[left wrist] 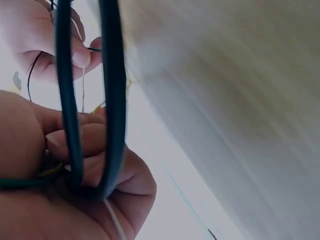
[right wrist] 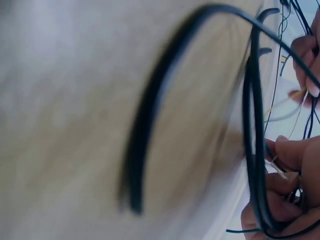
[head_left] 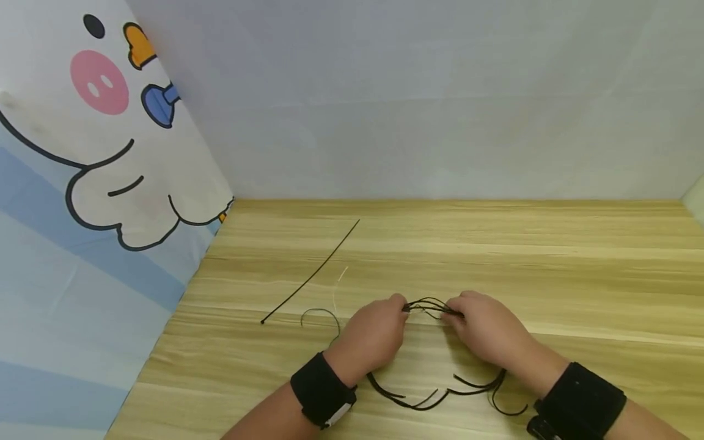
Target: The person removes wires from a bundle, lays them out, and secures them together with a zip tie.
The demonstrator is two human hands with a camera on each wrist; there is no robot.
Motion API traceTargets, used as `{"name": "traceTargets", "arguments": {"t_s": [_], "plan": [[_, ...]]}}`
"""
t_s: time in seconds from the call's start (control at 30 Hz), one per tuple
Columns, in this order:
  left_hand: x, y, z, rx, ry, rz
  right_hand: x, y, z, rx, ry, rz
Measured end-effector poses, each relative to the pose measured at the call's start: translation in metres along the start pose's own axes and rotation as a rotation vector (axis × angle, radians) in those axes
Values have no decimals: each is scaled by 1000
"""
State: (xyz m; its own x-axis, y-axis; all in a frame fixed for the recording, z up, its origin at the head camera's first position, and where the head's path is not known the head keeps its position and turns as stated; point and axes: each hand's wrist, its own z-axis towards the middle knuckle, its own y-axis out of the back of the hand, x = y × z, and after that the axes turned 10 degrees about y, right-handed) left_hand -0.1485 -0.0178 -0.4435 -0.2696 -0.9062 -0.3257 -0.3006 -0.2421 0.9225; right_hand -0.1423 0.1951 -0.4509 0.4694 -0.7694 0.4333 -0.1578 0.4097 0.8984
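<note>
A bundle of wires (head_left: 426, 300), mostly black, bows slightly upward between the two hands. My left hand (head_left: 376, 330) grips its left part with curled fingers, and my right hand (head_left: 489, 324) grips the right part. Below the left hand hang thick black wire ends (head_left: 415, 406); more black ends (head_left: 475, 390) curve down from the right hand. In the left wrist view, two dark wires (left wrist: 114, 100) loop past the fingers, beside a thin white strand (left wrist: 115, 220). A yellowish strand (right wrist: 277, 170) shows at the right hand in the right wrist view. The fingers hide the gripped sections.
One straight black wire (head_left: 310, 278) lies apart on the wooden tabletop (head_left: 550, 244). Near the left hand are a thin white wire (head_left: 335, 293) and a curved green wire (head_left: 324, 310). A grey wall (head_left: 440, 122) stands behind, and a cartoon-printed cloth (head_left: 137, 153) at left.
</note>
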Motion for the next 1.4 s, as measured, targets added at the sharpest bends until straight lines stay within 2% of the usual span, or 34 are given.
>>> {"name": "traceTargets", "arguments": {"t_s": [0.13,0.37,0.6,0.73,0.8,0.97,1.03,1.13,1.27,1.4], "plan": [[9,1,-5,12,-32,82,-4,5,-3,7,-2,53],[20,7,-11,67,-67,154,-9,13,-6,152,-31,177],[30,8,-13,68,-95,203,-17,22,-10,279,-31,227],[32,9,-12,72,-107,223,-19,25,-13,313,-8,252],[35,9,-12,62,-113,238,-20,27,-15,324,-16,308],[42,5,-12,67,-104,220,-26,29,-17,313,-5,332],[43,4,-12,79,-95,202,-27,27,-18,306,-2,294],[43,2,-11,93,-81,178,-27,24,-21,302,-44,281],[42,1,-10,85,-83,172,-23,19,-24,220,-57,173],[41,-1,-10,69,-99,199,-20,13,-25,131,-44,18]]}}
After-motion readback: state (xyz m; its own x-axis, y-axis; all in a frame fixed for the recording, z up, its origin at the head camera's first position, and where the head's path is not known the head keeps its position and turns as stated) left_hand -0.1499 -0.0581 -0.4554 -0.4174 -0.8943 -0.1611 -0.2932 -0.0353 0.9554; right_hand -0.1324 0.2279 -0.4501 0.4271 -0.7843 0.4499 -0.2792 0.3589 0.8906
